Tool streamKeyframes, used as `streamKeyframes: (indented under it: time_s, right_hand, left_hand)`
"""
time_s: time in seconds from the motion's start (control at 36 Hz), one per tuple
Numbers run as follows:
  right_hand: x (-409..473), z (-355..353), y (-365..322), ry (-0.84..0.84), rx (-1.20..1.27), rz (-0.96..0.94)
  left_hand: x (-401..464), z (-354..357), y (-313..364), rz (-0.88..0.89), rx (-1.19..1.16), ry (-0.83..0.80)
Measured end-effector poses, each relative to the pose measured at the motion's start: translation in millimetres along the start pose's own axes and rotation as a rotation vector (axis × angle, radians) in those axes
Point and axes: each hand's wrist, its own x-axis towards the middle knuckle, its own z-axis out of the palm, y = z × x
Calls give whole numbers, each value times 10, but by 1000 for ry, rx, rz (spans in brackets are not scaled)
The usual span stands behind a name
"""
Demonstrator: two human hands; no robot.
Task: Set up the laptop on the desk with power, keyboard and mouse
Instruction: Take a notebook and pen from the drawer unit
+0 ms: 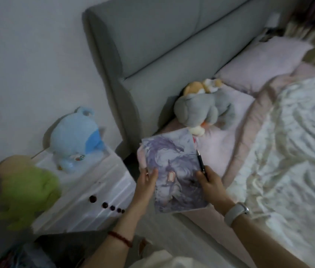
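Observation:
A flat book or notebook (pixel 174 171) with a pale purple dragon drawing on its cover is held over the edge of a bed. My left hand (pixel 146 180) grips its left edge, thumb on the cover. My right hand (pixel 210 180) holds its right edge and also pinches a black pen (pixel 201 163) that points up along the cover. A red string bracelet is on my left wrist and a white watch on my right. No laptop, keyboard, mouse or power cable is in view.
The bed (pixel 230 144) has a pink sheet, a pink pillow (pixel 263 64), a white quilt (pixel 292 151) and a grey padded headboard (pixel 152 45). A grey plush toy (pixel 203 111) lies near the book. A white bedside cabinet (pixel 94 190) carries a blue plush (pixel 75 140) and a green plush (pixel 27 190).

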Motion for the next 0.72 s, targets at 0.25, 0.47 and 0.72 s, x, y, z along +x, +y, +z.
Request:
streamKeyframes:
  time_s: [0.25, 0.47, 0.72]
  right_hand:
    - [-1066, -2109, 950, 312, 44, 213]
    - [-2524, -3718, 2077, 755, 191, 433]
    - [-4163, -4933, 3050, 1209, 275, 687]
  left_hand:
    - [-920, 2321, 143, 426, 363, -139]
    - [-2018, 4488, -82, 714, 655, -540]
    - [-3394, 6475, -674, 1048, 885, -999]
